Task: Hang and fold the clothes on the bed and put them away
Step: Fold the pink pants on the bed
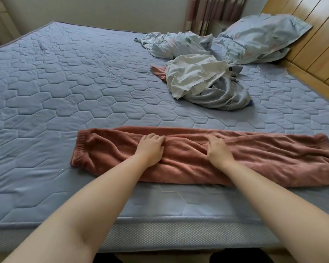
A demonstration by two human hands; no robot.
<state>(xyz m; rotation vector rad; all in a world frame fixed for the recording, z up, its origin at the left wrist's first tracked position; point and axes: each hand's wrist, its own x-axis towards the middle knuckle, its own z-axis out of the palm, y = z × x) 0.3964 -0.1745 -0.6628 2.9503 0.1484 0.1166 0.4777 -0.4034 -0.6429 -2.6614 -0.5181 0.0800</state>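
A pair of rust-pink fleece trousers lies stretched left to right along the near edge of the bed, waistband at the left, cuffs at the right. My left hand rests on them near the middle, fingers bent into the fabric. My right hand lies on them a little to the right, fingers pressing the cloth. Farther back on the bed is a heap of clothes: a white garment on top of a grey one, with a pink piece poking out at the left.
A crumpled pale floral sheet and a matching pillow lie at the head of the bed, against a wooden headboard. Curtains hang behind. The quilted blue mattress stretches far to the left.
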